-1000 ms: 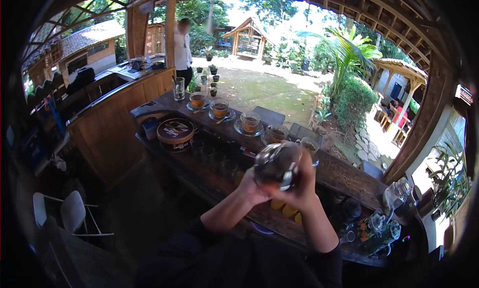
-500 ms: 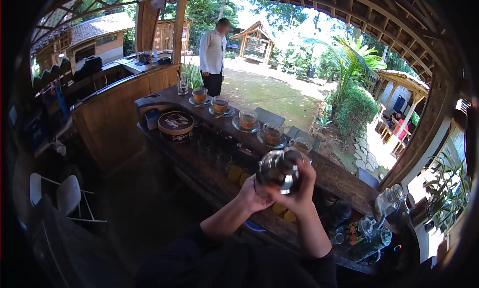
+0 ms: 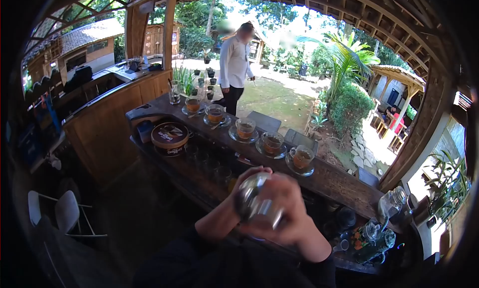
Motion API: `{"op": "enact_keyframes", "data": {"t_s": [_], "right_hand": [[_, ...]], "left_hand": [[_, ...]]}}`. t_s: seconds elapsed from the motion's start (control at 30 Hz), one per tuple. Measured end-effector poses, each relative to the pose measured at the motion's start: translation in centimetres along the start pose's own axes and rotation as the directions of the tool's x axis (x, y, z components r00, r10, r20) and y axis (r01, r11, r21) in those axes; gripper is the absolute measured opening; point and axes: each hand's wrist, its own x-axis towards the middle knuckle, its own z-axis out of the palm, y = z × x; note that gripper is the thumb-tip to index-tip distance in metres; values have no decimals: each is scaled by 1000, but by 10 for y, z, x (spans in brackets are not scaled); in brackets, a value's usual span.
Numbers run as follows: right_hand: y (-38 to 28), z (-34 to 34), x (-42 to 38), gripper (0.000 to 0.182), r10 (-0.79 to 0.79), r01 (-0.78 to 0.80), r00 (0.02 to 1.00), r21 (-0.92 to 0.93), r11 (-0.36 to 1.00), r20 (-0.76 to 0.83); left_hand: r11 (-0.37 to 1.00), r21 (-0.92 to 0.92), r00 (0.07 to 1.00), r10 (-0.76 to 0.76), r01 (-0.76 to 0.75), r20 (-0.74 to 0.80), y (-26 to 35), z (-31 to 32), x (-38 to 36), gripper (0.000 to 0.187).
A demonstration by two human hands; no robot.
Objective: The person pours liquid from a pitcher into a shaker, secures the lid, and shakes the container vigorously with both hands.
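Note:
A shiny metal cocktail shaker [image 3: 257,200] is held in front of my chest, above the near side of the counter, somewhat blurred by motion. My right hand [image 3: 290,203] wraps around its right side. From the left, my left hand [image 3: 229,204] grips it, with its fingers partly hidden behind the metal. Beyond my hands, several glass cups stand in a row on saucers along the raised wooden counter [image 3: 339,181]. Each holds amber liquid; the nearest glass cup [image 3: 302,159] is just past my right hand.
A round brown tub [image 3: 169,138] sits at the left on the lower shelf, near several empty glasses. A drinking glass [image 3: 174,94] stands at the counter's far end. Glass jars and a pitcher [image 3: 370,240] crowd the right. A person in a white shirt [image 3: 234,63] walks outside.
My hands have brought the shaker down and closer to me, tilting it differently. The nearest cup is now uncovered. The person outside has moved to the right.

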Motion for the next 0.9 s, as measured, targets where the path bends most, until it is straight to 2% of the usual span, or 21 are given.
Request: {"op": "enact_keyframes", "data": {"t_s": [0.03,0.07,0.13,0.17,0.2,0.23,0.27,0.3,0.37,0.4,0.43,0.47,0.5,0.57,0.6,0.63,0.67,0.7,0.77,0.83,0.9], "right_hand": [[-12,12,8,52,-266,266,964,-73,961,13],[-17,26,9,49,-508,507,861,-141,850,37],[4,38,15,49,-519,511,855,-144,847,-19],[18,43,18,49,-548,534,835,-159,830,-54],[34,43,15,53,-216,211,974,-77,975,-63],[55,39,9,62,133,-133,990,-1,991,-39],[88,40,1,73,23,-38,997,-194,980,-79],[110,54,-11,71,187,-194,931,8,981,-312],[91,41,17,71,-82,58,978,-127,990,-190],[62,44,24,65,110,-124,985,-104,987,-131],[47,44,40,55,-235,233,971,-36,972,-38],[38,52,46,47,-514,505,858,-189,842,2],[25,56,44,47,-555,545,831,-243,802,35],[36,58,43,47,-552,536,833,-204,819,-32],[53,60,46,46,-516,490,846,-186,852,-135],[59,47,37,52,-220,214,975,-121,969,-38],[79,51,28,51,-110,80,988,-251,965,-106],[90,55,25,48,75,-104,954,-86,991,-290],[67,42,27,47,1,-25,987,-147,989,-158],[31,55,35,42,-376,361,914,-116,925,-156],[-9,46,29,42,-534,528,843,-298,795,68]], "left_hand": [[991,35,973,-133,128,190,17,9,14,33],[981,63,951,-195,185,242,31,14,21,32],[966,67,876,-253,248,410,49,-3,35,38],[940,-6,890,-321,342,324,53,-27,42,34],[938,-9,890,-326,346,319,50,-43,40,34],[962,-79,949,-240,261,204,43,-56,35,35],[977,-137,984,-153,164,88,40,-63,34,35],[942,-156,934,-321,297,-159,44,-64,38,34],[987,61,988,-151,152,-13,55,-36,37,33],[921,-238,951,-294,309,96,57,-62,46,33],[906,-131,913,-387,403,131,79,-43,56,32],[922,-50,904,-363,383,226,89,-21,59,30],[934,32,882,-347,356,319,96,-2,59,29],[936,74,880,-350,345,322,97,15,51,27],[977,129,979,-184,172,91,88,19,40,29],[975,222,992,21,8,-127,77,21,30,31],[857,-383,913,-210,343,349,58,-32,40,35],[939,-146,950,-304,311,64,58,-57,59,38],[995,-20,970,-88,95,225,46,-54,42,38],[943,-62,945,-325,327,36,59,-36,50,31],[927,44,869,-365,373,335,71,27,38,26]]}}
